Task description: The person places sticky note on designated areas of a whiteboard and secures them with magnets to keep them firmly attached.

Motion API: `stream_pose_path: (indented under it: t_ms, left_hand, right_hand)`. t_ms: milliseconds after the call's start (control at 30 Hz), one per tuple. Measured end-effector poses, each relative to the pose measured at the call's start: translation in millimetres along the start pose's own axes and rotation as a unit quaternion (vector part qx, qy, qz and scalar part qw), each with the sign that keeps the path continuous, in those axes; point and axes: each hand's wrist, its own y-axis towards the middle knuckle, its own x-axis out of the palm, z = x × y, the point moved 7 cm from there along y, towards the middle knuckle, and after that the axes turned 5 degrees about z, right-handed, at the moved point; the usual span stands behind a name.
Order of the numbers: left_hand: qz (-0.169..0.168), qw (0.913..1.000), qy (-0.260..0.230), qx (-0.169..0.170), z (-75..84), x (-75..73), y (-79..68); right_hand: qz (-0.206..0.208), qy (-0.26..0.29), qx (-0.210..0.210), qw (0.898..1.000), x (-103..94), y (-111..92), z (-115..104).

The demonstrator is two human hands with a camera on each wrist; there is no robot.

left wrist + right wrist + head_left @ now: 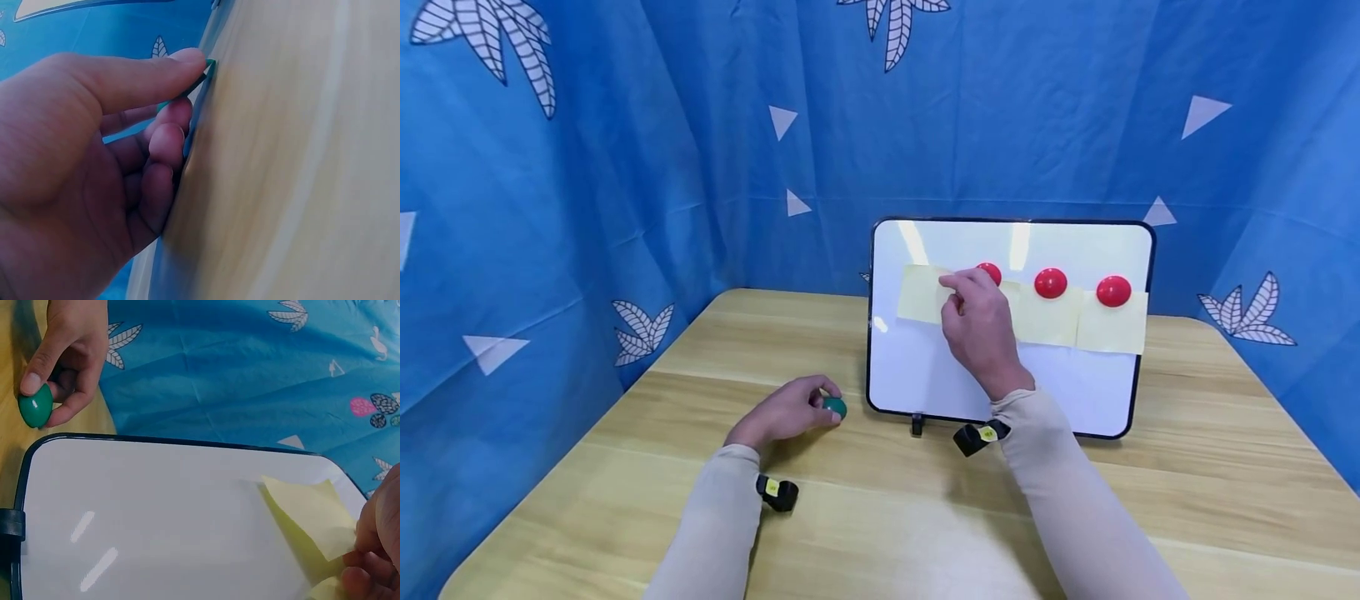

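My left hand [786,410] pinches a round green magnet [35,406] between thumb and fingers, low over the table just left of the whiteboard [925,375]. In the left wrist view, the thumb hides most of the magnet. At the board, my right hand [981,325] holds the right edge of the leftmost yellow sticky note [919,293] between thumb and finger. That note [312,512] stands partly off the board in the right wrist view. Three round red magnets, the rightmost [1113,291] among them, sit at the top edges of the other notes.
The whiteboard stands upright on a black foot [917,425] on the wooden table [880,517]. A blue patterned curtain [865,125] hangs behind and along the sides. Both wrists wear small black cameras, the left one [778,493] near the sleeve cuff.
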Motion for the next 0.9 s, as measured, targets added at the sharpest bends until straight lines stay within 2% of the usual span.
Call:
stream_pose_path:
  t_ms: [133,400,700,900]
  left_hand:
    - [-0.004,0.9999,-0.016,0.004,-0.1,-1.1,0.3]
    - [0.020,0.9997,-0.011,-0.005,0.0,-4.0,2.2]
    - [0.023,0.9996,-0.015,-0.002,1.0,-3.8,3.2]
    - [0.034,0.9985,-0.043,-0.006,-2.2,-6.4,4.4]
  right_hand:
    - [0.007,-0.004,-0.001,1.000,0.1,-0.3,-0.3]
    - [0.010,-0.030,-0.017,0.999,3.7,-3.0,-1.2]
    - [0.029,-0.045,-0.018,0.998,2.9,-4.4,-2.1]
    - [0.031,-0.055,-0.024,0.998,5.1,-6.2,-2.9]
